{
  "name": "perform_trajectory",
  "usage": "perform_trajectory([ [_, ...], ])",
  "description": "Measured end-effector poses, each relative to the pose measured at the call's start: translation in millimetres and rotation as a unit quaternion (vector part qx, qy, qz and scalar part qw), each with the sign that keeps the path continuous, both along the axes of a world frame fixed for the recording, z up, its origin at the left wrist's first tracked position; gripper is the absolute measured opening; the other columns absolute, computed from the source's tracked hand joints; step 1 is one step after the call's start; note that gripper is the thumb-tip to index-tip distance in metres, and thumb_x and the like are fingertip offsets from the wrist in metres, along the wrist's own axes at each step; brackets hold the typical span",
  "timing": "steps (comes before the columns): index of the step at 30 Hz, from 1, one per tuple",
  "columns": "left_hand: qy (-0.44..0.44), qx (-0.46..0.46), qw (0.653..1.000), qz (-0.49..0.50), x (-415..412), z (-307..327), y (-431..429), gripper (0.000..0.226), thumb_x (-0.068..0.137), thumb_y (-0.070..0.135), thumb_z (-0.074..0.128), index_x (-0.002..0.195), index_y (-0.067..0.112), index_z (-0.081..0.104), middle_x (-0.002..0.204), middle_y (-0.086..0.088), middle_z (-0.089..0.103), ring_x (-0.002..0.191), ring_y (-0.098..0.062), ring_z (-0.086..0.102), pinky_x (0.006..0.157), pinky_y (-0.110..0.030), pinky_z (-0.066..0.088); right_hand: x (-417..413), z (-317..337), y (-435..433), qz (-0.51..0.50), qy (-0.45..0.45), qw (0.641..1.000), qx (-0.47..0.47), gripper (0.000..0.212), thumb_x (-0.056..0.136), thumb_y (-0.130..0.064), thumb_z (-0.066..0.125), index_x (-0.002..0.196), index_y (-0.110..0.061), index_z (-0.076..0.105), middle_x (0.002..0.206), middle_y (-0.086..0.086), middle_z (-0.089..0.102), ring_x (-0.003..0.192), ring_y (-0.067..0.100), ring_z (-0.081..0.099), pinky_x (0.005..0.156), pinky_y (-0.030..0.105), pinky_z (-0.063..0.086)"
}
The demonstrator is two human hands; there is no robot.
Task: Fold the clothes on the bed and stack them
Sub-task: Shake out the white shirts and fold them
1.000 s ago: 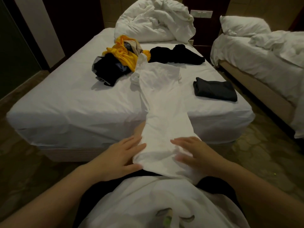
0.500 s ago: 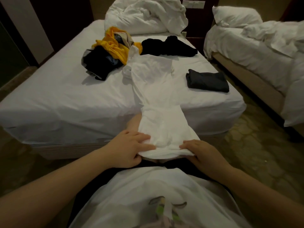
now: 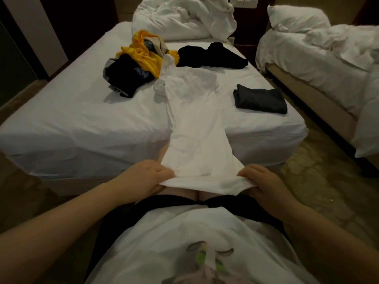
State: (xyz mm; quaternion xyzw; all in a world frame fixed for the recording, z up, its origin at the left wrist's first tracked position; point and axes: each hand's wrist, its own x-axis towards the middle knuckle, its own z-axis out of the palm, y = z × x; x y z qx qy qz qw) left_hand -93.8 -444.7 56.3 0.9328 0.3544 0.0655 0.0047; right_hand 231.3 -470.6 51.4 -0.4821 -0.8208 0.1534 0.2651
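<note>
A long white garment (image 3: 196, 119), folded into a narrow strip, runs from the middle of the bed (image 3: 71, 119) over its front edge down to my lap. My left hand (image 3: 143, 177) grips the strip's near left corner and my right hand (image 3: 264, 181) grips its near right corner, holding the hem taut. A folded dark garment (image 3: 260, 98) lies on the bed to the right. Behind the strip sits a loose pile of yellow, black and beige clothes (image 3: 137, 62), with a crumpled black garment (image 3: 213, 56) to its right.
A bunched white duvet (image 3: 182, 17) fills the head of the bed. A second bed (image 3: 320, 64) with rumpled white bedding stands on the right, across a narrow strip of patterned floor (image 3: 320, 181). Dark walls and a door lie to the left.
My hands went from lying flat on the white strip to gripping its near corners. The hem has been drawn back toward my lap and pulled straight.
</note>
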Motion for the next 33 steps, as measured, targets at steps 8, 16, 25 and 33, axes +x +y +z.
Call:
perform_trajectory([
  [8,-0.039,-0.224,0.973,0.046,-3,25,-25,0.011,0.087,0.037,0.045,0.090,0.030,0.053,0.087,0.001,0.063,0.075,-0.011,0.059,0.069,-0.033,0.047,2,47,-11,0.037,0.009,0.934,-0.356,0.023,0.088,-0.009,0.056,0.083,-0.028,0.068,0.079,-0.010,0.065,0.075,0.003,0.059,0.070,0.016,0.044],
  [16,-0.107,-0.328,0.938,-0.021,9,58,-58,0.036,0.092,0.015,0.057,0.066,0.036,0.045,0.106,-0.018,0.041,0.099,0.019,0.014,0.065,0.005,0.025,-11,92,-33,0.026,0.114,0.827,-0.550,0.019,0.078,-0.027,0.058,0.072,-0.011,0.067,0.062,-0.006,0.068,0.056,0.001,0.062,0.054,0.013,0.045],
  [25,-0.336,-0.464,0.812,0.110,5,63,-8,0.026,0.084,0.003,0.065,0.078,0.027,0.073,0.069,0.015,0.068,0.068,0.005,0.060,0.064,-0.011,0.045,-20,114,20,-0.062,0.071,0.900,-0.425,0.015,0.086,-0.013,0.058,0.072,-0.013,0.063,0.063,-0.003,0.063,0.057,0.005,0.060,0.057,0.016,0.050],
  [33,-0.507,-0.467,0.698,0.194,6,61,88,0.031,0.070,0.015,0.062,0.101,0.011,0.066,0.093,-0.010,0.069,0.084,-0.022,0.066,0.072,-0.029,0.055,-24,121,122,-0.019,0.115,0.975,-0.189,0.009,0.085,-0.021,0.062,0.079,-0.022,0.068,0.072,0.003,0.065,0.068,0.010,0.059,0.065,0.021,0.047],
])
